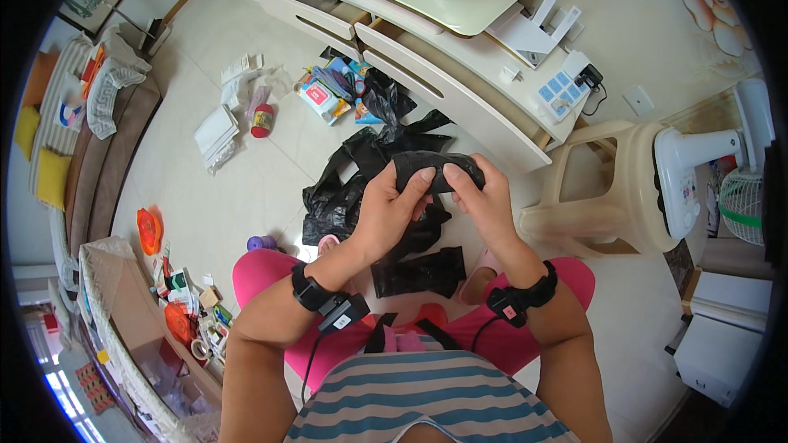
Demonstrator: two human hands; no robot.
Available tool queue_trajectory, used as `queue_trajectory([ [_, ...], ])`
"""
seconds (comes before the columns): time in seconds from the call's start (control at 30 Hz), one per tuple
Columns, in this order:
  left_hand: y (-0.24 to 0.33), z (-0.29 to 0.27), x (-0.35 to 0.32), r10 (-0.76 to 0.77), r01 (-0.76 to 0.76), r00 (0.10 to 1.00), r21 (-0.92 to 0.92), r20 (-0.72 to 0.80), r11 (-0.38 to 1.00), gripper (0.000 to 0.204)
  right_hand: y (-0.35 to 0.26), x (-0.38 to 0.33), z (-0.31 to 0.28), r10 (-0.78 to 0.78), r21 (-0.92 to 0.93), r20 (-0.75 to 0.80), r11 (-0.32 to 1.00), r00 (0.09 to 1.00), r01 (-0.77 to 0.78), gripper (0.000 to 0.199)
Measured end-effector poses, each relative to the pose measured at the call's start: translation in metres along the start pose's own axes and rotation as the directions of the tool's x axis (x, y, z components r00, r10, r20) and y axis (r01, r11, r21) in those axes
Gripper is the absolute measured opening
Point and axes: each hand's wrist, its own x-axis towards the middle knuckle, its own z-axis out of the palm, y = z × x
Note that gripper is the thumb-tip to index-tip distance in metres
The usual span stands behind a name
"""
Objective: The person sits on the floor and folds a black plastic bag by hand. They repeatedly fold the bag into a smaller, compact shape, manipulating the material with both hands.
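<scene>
The left hand (392, 201) and right hand (484, 197) are both gripping a rolled black bag (435, 171), holding it above the lap. The bag is appearing glossy, crinkled and tightly bundled, with the fingers closing around its ends. More black bags (361, 172) are lying in a heap on the floor (238, 197) directly below. A folded bag (419, 272) is lying between the knees. A stool (607, 197) is standing close on the right; open floor is lying to the left.
</scene>
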Motion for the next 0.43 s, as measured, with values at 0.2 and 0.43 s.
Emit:
queue_trajectory([
  [0.2, 0.002, 0.002, -0.001, -0.030, 0.032, 0.999, -0.048, 0.032, 0.998, 0.025, 0.003, 0.001, 0.001, -0.038, 0.016, -0.055, 0.999, 0.998, 0.039, 0.027],
  [0.43, 0.005, -0.007, 0.003, -0.244, 0.297, 0.950, -0.325, 0.193, 0.898, 0.026, 0.012, 0.003, -0.004, -0.363, -0.347, -0.048, 0.880, 0.930, 0.326, 0.028],
])
